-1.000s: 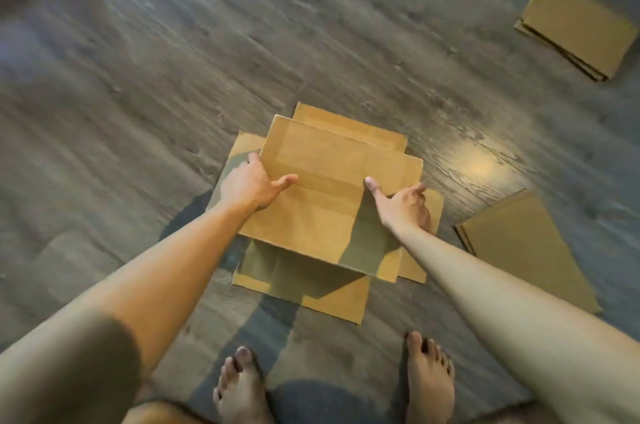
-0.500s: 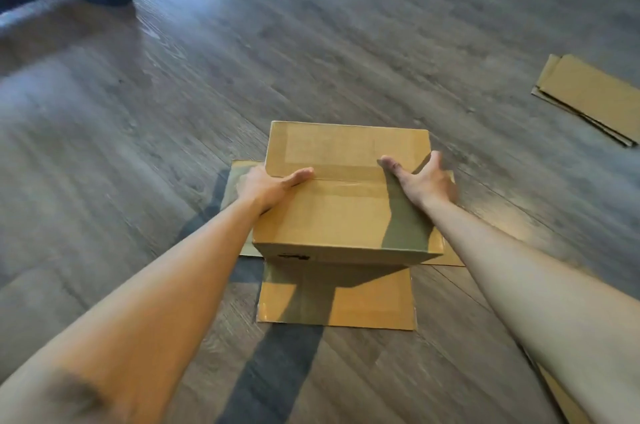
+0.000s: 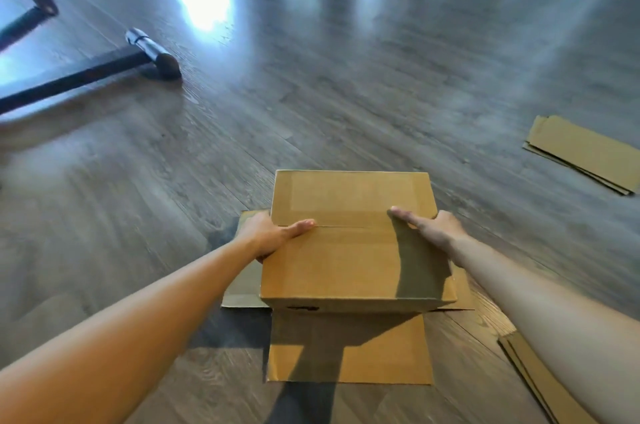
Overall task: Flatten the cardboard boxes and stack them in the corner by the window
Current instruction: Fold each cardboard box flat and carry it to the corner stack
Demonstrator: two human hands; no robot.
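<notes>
Cardboard box (image 3: 353, 250): tan, upright on the wood floor (image 3: 311, 94) between the two hands, its top flaps closed along a seam, its lower flaps splayed flat on the floor around it.
Left hand (image 3: 268, 235): grips the left top edge — thumb lying over the top near the seam, fingers out of sight down the side.
Right hand (image 3: 431, 228): grips the right top edge the same way, thumb stretched onto the top panel, fingers wrapped round the side.
Step in hand: by my judgement, steadying the box before pressing it flat.
Flattened stacks: one pile (image 3: 585, 155) lies well beyond the right hand; another (image 3: 533, 378) sits just under the right forearm, partly hidden.
Dark furniture base (image 3: 104, 67): far beyond the left hand, well apart from the box.
Risk one: the top seam looks closed, so pushing straight down may buckle or crease the panels rather than fold them.
Risk two: uneven pressure from one hand could skew the box sideways — it might slide on the smooth floor.
Risk three: the corner by the window is not in view, so stacking cannot be judged.
</notes>
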